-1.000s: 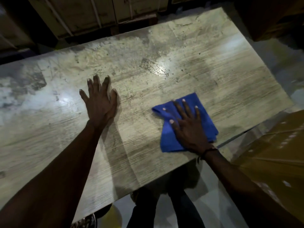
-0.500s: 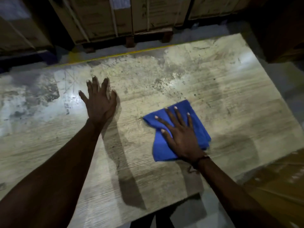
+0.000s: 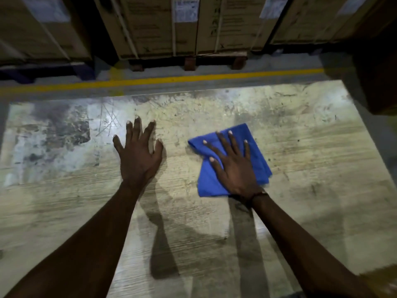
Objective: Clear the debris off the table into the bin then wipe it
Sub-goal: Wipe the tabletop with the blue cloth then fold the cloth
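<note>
The right hand (image 3: 233,168) lay flat on a folded blue cloth (image 3: 255,151), fingers spread and straight, palm bearing down so the whole pad of fabric met the table (image 3: 311,190). That grip was a press, not a pinch: nothing was curled round the cloth. The cloth sat in the middle of the table's width, somewhat nearer the far edge than the near one, with its corners showing out past the fingertips and the heel of the hand.

The left hand (image 3: 138,155) was also flat and spread, set directly on bare table just beside the cloth but apart from it. It held nothing. Judging by its placement, it served as a brace, steadying the person while they leaned over and pushed with the other arm.

No loose debris showed on the surface, and no bin was in view, so the wiping step appeared to be the one in hand. Dark scuffs and grey stains remained toward the far left corner and along the far edge.

Open surface lay on every side of the cloth, widest toward the right edge and the near edge. Beyond the far edge ran a yellow floor line (image 3: 193,79) and strapped cardboard cartons (image 3: 150,29) on pallets.
</note>
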Demonstrator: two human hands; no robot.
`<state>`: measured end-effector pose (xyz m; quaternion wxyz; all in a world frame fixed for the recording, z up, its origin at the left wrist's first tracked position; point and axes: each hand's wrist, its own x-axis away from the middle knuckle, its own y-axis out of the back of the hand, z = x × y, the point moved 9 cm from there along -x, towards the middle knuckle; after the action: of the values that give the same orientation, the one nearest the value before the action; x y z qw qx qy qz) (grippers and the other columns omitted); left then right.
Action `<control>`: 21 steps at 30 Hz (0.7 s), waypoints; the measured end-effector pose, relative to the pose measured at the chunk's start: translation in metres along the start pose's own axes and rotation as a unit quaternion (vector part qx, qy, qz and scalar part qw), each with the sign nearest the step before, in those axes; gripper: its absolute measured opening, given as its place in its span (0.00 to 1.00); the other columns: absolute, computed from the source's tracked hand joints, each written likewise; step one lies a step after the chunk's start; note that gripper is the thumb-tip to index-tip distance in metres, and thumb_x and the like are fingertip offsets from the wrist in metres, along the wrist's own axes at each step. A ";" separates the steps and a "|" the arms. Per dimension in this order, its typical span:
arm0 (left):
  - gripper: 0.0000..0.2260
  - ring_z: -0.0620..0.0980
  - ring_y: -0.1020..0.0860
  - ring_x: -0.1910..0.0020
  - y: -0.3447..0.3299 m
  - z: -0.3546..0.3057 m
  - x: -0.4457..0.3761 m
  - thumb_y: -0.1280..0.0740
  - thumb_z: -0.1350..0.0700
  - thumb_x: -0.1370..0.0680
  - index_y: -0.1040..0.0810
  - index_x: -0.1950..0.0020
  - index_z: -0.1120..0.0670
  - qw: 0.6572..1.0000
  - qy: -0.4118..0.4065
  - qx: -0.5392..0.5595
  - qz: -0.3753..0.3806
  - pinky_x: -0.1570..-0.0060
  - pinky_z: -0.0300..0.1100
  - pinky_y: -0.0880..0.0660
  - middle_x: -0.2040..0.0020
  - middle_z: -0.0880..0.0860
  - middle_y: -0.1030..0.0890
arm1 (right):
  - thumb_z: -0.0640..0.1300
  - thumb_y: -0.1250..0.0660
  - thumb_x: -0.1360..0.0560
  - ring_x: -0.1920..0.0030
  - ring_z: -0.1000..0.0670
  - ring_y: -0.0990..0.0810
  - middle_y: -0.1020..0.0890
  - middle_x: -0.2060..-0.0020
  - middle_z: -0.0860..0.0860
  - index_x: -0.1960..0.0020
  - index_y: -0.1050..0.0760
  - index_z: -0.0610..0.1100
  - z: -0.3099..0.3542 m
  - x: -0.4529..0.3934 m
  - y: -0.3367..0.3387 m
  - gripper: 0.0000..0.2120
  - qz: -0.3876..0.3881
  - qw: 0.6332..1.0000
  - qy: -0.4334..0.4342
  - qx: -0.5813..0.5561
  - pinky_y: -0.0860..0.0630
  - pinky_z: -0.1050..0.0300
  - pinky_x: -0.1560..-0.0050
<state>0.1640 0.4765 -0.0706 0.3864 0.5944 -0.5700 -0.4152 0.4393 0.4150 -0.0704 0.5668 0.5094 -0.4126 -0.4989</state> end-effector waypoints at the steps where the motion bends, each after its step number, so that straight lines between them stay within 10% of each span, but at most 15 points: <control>1: 0.29 0.52 0.53 0.15 0.001 0.001 -0.001 0.47 0.38 0.17 0.42 0.16 0.41 1.000 0.006 0.009 0.006 0.21 0.68 0.55 0.14 0.50 0.48 | 0.61 0.50 0.14 0.15 0.46 0.54 0.48 0.15 0.55 0.18 0.48 0.66 -0.010 0.007 0.000 0.25 0.003 1.000 -0.002 0.001 0.51 0.31 0.20; 8: 0.29 0.52 0.53 0.15 0.003 -0.001 0.000 0.46 0.39 0.17 0.42 0.16 0.41 1.000 0.011 0.004 0.005 0.21 0.68 0.54 0.14 0.49 0.49 | 0.64 0.55 0.16 0.16 0.41 0.50 0.45 0.15 0.50 0.18 0.41 0.60 -0.067 -0.111 0.005 0.28 -0.009 0.988 -0.147 -0.036 0.52 0.26 0.22; 15: 0.28 0.52 0.51 0.15 0.003 0.000 -0.001 0.44 0.42 0.18 0.39 0.17 0.41 1.000 0.007 0.011 -0.009 0.21 0.68 0.53 0.14 0.48 0.48 | 0.61 0.50 0.14 0.15 0.45 0.54 0.47 0.15 0.54 0.17 0.46 0.64 0.056 -0.092 -0.010 0.26 -0.003 0.999 0.036 -0.025 0.55 0.31 0.20; 21: 0.28 0.51 0.52 0.14 0.001 0.001 -0.001 0.44 0.41 0.17 0.42 0.16 0.41 1.000 0.009 -0.006 -0.004 0.21 0.67 0.53 0.13 0.48 0.50 | 0.61 0.51 0.14 0.15 0.45 0.51 0.46 0.15 0.54 0.17 0.46 0.66 -0.014 -0.099 -0.004 0.25 -0.009 0.998 -0.058 -0.020 0.50 0.29 0.21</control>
<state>0.1629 0.4774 -0.0699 0.3941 0.5980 -0.5614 -0.4147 0.4366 0.5152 -0.0723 0.5472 0.4724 -0.4300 -0.5409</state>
